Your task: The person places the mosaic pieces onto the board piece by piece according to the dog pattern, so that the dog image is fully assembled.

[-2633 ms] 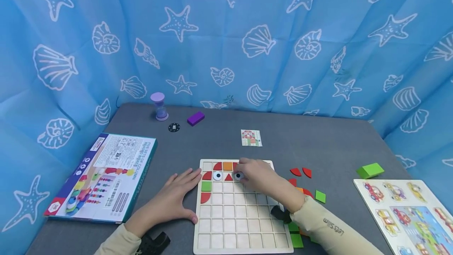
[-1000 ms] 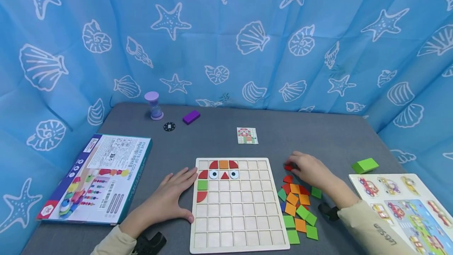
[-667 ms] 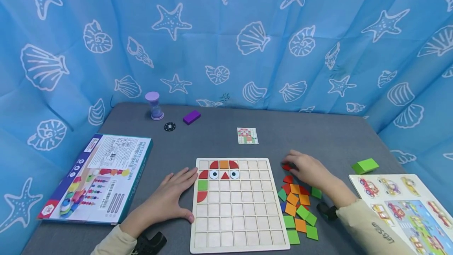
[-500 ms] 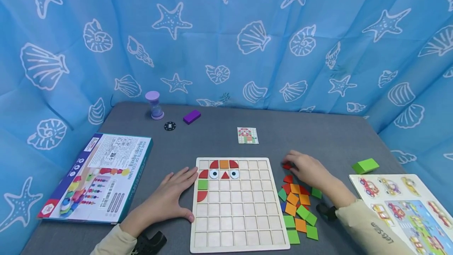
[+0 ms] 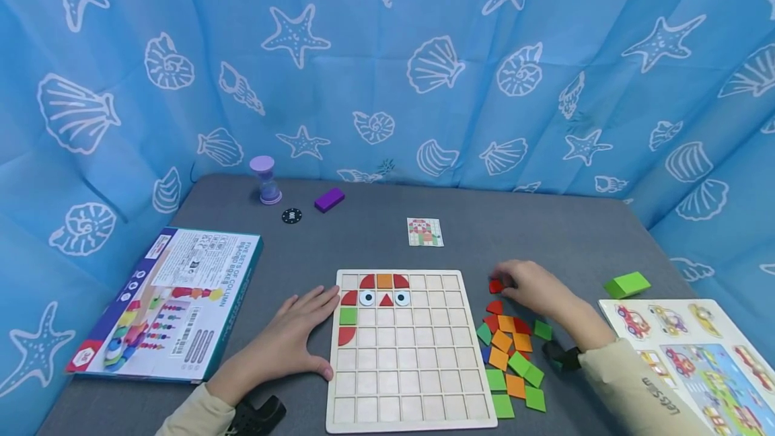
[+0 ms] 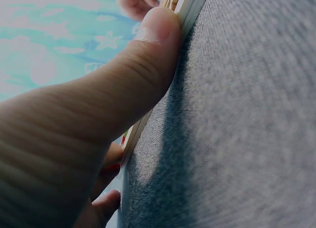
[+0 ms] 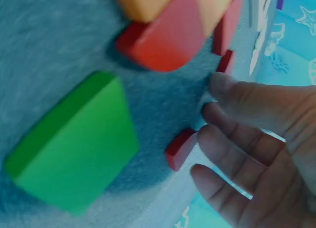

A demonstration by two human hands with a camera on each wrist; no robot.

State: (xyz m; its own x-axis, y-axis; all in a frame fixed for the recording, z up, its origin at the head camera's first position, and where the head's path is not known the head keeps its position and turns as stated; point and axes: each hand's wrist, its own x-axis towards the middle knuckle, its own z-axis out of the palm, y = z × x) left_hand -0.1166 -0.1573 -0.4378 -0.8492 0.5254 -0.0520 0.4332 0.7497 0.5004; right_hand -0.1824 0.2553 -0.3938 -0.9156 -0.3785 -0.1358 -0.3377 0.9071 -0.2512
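My left hand (image 5: 297, 338) lies spread at the left edge of the wooden grid board (image 5: 418, 382); in the left wrist view its thumb (image 6: 160, 28) presses the board's side. Red quarter-round tiles, an orange square, a green square, a red triangle and two eye discs (image 5: 366, 297) sit in the board's upper left cells. Right of the board, my right hand (image 5: 539, 288) is low over the table, beside a red quarter-round tile (image 5: 496, 286). In the right wrist view, another red tile (image 7: 180, 149) lies at its loosely bent fingertips (image 7: 210, 136); I see no pinch on it.
Loose orange, green and red tiles (image 5: 514, 362) lie along the board's right side. A pattern card (image 5: 425, 232) is beyond the board. Around the table are a box (image 5: 175, 301), sand timer (image 5: 266, 180), purple block (image 5: 329, 200), black disc (image 5: 292, 216), green block (image 5: 627, 284) and picture puzzle (image 5: 696, 348).
The right hand has left the board, where an eye disc now shows, and moved right to the loose red tiles. Lately it has shifted slightly, uncovering more of one. The left hand stays put.
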